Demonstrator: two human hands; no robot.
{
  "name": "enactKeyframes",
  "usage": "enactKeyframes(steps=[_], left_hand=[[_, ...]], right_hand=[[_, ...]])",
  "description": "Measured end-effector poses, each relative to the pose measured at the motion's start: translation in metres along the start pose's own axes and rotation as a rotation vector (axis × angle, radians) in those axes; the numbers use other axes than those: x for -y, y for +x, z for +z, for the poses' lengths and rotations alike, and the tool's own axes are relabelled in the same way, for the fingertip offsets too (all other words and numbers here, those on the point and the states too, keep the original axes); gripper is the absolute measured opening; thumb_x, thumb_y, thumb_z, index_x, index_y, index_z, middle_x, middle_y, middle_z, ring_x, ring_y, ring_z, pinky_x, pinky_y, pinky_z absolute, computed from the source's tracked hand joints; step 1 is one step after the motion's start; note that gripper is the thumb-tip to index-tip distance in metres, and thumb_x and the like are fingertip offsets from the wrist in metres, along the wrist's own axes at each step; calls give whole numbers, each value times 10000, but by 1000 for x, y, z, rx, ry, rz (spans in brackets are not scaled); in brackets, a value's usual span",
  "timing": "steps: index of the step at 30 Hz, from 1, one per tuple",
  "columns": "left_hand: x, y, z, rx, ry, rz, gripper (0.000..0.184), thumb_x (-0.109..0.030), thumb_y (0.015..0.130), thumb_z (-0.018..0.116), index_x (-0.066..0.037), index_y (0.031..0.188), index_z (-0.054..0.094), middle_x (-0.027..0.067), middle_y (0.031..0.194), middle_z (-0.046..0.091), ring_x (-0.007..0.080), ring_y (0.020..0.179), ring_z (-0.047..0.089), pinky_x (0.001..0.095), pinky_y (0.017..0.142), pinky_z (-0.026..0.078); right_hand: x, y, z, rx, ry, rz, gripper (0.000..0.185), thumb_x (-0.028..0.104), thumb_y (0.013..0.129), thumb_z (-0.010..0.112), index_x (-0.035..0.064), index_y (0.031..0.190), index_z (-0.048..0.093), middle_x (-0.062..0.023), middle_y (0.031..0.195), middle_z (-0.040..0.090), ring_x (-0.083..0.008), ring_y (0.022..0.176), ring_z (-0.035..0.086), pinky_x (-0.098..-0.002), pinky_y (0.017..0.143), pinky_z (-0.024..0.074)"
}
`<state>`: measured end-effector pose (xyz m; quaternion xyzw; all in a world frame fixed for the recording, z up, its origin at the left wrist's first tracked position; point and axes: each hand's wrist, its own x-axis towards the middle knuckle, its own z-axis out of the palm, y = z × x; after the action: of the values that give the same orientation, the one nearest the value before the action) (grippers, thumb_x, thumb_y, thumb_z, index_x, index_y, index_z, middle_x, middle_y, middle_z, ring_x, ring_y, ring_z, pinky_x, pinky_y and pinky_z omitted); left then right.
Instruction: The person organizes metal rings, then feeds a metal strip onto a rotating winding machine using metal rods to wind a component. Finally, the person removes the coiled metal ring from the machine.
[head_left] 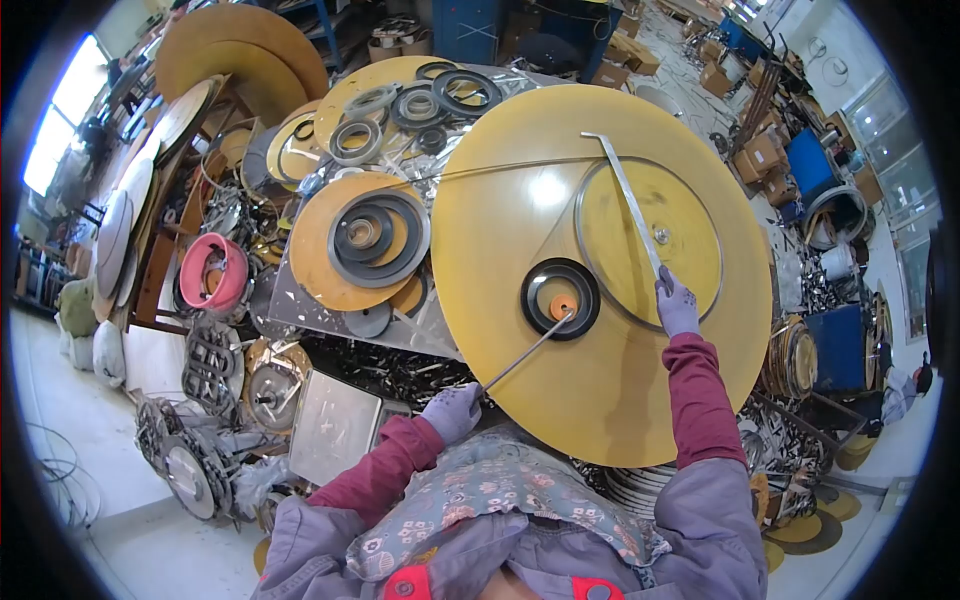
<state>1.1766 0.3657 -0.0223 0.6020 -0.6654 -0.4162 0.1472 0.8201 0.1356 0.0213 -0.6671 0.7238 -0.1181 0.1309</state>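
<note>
My left hand, in a grey glove, is closed around the near end of a thin metal rod. The rod's far tip reaches a small orange hub inside a black ring. My right hand, gloved too, grips a long flat metal bar with a bent far end. Beneath both tools lies a large yellow disc. The bar crosses a round metal hoop on the disc, from which a thin metal strip runs to the left.
Left of the disc, dark rings lie on a smaller orange disc. More rings are piled at the back. A pink basin and a square metal box stand at left. Metal scrap fills the space below the table edge.
</note>
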Motion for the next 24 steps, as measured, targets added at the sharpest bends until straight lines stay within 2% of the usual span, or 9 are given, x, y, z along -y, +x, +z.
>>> enactKeyframes(steps=[7,10,24], left_hand=[[-6,-1,-4,5,18,-16,154,-118,794,496,-18,911,494,224,737,575,405,726,574,469,630,445],[-2,0,2,-2,9,5,153,-115,793,494,-20,912,494,224,741,573,406,726,573,469,626,443],[3,4,18,76,13,22,218,-160,799,505,0,944,478,217,751,587,383,734,585,459,663,451]], right_hand=[[0,-1,-1,2,8,0,356,224,855,520,90,1183,549,-171,1054,605,-345,966,573,-394,838,448],[-20,6,13,-42,15,-86,383,291,868,493,145,1221,523,-189,1007,612,-364,914,583,-443,808,455],[-16,1,7,-3,16,-45,387,292,869,497,143,1225,521,-172,1061,601,-346,965,572,-413,838,449]])
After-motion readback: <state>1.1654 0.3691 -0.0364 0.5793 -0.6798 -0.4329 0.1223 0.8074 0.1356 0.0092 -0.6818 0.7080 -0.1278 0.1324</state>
